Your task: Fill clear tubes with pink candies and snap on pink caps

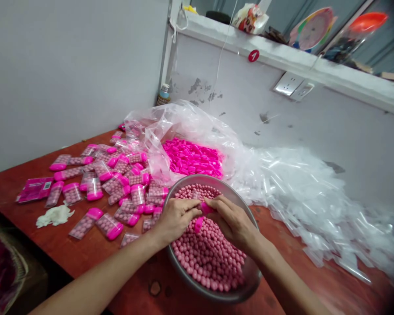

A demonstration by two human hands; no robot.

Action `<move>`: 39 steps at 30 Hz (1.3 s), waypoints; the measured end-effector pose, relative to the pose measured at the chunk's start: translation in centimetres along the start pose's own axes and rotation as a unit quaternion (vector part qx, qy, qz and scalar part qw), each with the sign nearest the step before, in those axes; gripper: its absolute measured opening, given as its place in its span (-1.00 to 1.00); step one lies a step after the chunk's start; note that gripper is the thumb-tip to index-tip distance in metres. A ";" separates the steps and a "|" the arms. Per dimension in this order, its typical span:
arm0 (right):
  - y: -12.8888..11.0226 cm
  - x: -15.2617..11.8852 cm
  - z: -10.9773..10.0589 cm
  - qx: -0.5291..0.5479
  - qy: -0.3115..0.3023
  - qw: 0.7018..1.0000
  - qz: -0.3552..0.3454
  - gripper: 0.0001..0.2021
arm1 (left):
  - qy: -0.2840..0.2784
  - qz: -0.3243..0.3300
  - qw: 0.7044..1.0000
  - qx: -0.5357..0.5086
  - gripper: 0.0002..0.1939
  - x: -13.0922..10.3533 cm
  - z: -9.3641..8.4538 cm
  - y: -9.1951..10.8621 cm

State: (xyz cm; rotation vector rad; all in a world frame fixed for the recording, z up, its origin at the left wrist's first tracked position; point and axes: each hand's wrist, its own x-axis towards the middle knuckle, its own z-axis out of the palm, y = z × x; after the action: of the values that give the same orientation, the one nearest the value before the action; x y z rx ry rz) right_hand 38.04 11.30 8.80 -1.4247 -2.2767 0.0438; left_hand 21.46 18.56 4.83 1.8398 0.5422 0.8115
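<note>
Both of my hands meet above a round metal bowl (256,275) filled with pink beads (213,253). The fingers of my left hand (177,218) are closed on a small clear plastic container, mostly hidden by the fingers. My right hand (234,221) pinches a bright pink cap (206,208) at the container's end, touching the left fingertips. Just below the fingers is another pink cap (198,225), over the beads. Left of the bowl lie many filled clear containers (110,226) with pink caps.
Behind the bowl, a clear plastic bag (190,113) holds loose pink caps (193,157). Clear empty containers (302,188) are heaped to the right. A pink packet (36,190) and white crumpled tissue (55,216) lie at left on the red table (184,293). A small bottle (164,94) stands near the corner.
</note>
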 end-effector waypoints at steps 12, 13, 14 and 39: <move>0.2 -0.6 0.0 0.171 0.015 0.981 0.091 -0.74 | -0.016 -0.028 0.996 -0.083 -0.77 0.0 -0.1 -0.2; 0.3 -0.8 0.0 0.251 0.030 0.958 0.137 -0.71 | -0.017 -0.042 0.991 -0.130 -0.74 0.1 -0.1 -0.3; 0.4 -1.1 0.1 0.335 0.044 0.924 0.181 -0.68 | -0.016 -0.057 0.983 -0.175 -0.72 0.3 -0.2 -0.4; -0.5 1.2 1.6 0.653 0.002 0.661 0.371 -0.79 | 0.000 0.004 0.998 -0.065 -0.71 -0.3 0.0 -0.5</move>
State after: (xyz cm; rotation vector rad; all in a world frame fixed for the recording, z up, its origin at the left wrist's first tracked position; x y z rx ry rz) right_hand 36.58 12.45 7.89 -1.2196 -0.8358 1.5408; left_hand 21.25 18.49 4.28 1.7238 0.4719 0.8332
